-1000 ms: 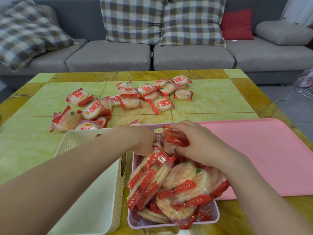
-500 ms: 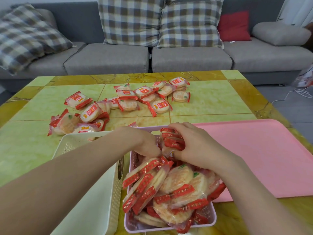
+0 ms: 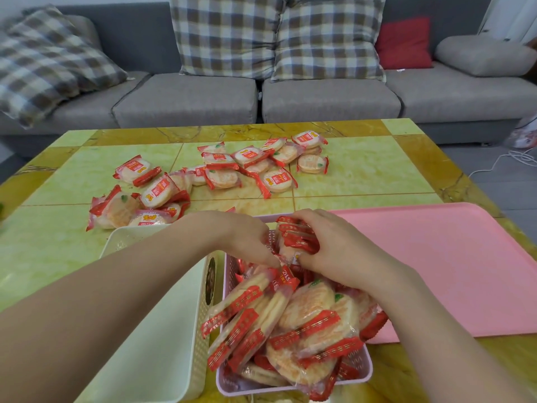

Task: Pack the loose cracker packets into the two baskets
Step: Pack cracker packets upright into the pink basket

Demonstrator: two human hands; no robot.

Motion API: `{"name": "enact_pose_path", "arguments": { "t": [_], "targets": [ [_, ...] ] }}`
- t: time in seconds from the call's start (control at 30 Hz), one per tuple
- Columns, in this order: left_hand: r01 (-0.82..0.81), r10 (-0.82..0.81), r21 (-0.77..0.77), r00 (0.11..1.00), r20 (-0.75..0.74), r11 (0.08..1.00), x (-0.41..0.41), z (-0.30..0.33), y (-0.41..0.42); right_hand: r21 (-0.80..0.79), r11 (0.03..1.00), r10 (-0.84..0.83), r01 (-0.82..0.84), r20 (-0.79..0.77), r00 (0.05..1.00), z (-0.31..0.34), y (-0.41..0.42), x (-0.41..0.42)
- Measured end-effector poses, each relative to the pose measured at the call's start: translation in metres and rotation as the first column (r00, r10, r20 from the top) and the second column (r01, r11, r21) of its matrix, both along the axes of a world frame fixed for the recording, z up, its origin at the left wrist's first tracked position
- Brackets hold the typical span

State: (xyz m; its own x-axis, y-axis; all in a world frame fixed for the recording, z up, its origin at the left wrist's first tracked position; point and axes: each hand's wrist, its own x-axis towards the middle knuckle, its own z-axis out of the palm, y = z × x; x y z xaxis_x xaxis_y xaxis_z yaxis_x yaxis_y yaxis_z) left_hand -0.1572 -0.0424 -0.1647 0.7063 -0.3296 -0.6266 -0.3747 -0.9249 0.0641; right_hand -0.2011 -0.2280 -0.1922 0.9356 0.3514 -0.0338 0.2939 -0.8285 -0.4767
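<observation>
Green-and-yellow table (image 3: 363, 170) fronts a grey sofa (image 3: 189, 97). Over the lilac basket (image 3: 290, 386), the right hand (image 3: 334, 248) grips upright cracker packets (image 3: 296, 234); the left hand (image 3: 247, 239) pinches one beside them.

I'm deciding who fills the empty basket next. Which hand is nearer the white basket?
Left. The left hand reaches across the white basket into the pink basket beside it; the right hand grips cracker packets farther right.

I count two baskets (image 3: 162, 330) on my table (image 3: 363, 170), a cream one and a lilac one (image 3: 293, 385), side by side at its near edge. One pink tray (image 3: 453, 266) lies on the table's right side. Roughly twenty loose cracker packets (image 3: 215, 175) sit farther back on the table; those heaped in the lilac basket overlap too much to count. I see two hands (image 3: 247, 237).
</observation>
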Motion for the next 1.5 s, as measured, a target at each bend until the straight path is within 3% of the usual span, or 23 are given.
{"name": "enact_pose_path", "arguments": {
  "t": [0.17,0.3,0.4,0.67,0.83,1.07,1.17,1.27,1.4,1.5],
  "targets": [
    [-0.049,0.053,-0.212,0.999,0.012,0.976,-0.002,0.001,0.005,-0.011,1.000,-0.013,0.013,0.001,1.000,-0.001,0.000,0.001],
    [-0.096,0.137,-0.321,0.985,0.108,0.942,-0.008,0.009,0.018,-0.052,0.999,-0.011,0.012,0.029,1.000,-0.003,0.001,0.001],
    [-0.086,0.199,-0.438,0.955,0.218,0.895,-0.016,0.014,0.033,-0.084,0.996,-0.008,0.012,0.056,0.998,-0.003,0.002,0.000],
    [-0.022,0.329,-0.709,0.895,0.300,0.705,-0.027,0.006,0.049,-0.136,0.990,0.044,-0.024,0.146,0.988,-0.006,0.002,0.004],
    [-0.008,0.295,-0.744,0.921,0.255,0.669,-0.032,-0.003,0.048,-0.121,0.992,0.030,-0.018,0.100,0.995,-0.005,0.002,0.004],
    [0.161,0.052,-0.596,0.945,0.323,0.787,-0.027,-0.007,0.038,-0.119,0.993,0.020,-0.008,0.098,0.995,-0.005,0.001,0.003],
    [0.217,0.036,-0.544,0.909,0.416,0.811,-0.023,-0.009,0.038,-0.129,0.992,0.024,-0.011,0.097,0.995,-0.005,0.001,0.003],
    [0.215,0.164,-0.649,0.866,0.472,0.730,-0.024,-0.011,0.041,-0.131,0.991,0.026,-0.012,0.101,0.995,-0.006,0.000,0.003],
    [0.107,0.368,-0.842,0.865,0.342,0.529,-0.029,-0.019,0.053,-0.120,0.993,0.027,-0.015,0.102,0.994,-0.005,0.000,0.002],
    [0.139,0.373,-0.841,0.850,0.372,0.522,-0.030,-0.021,0.056,-0.105,0.994,0.036,-0.024,0.120,0.992,-0.004,0.001,0.000]
  ]
}}
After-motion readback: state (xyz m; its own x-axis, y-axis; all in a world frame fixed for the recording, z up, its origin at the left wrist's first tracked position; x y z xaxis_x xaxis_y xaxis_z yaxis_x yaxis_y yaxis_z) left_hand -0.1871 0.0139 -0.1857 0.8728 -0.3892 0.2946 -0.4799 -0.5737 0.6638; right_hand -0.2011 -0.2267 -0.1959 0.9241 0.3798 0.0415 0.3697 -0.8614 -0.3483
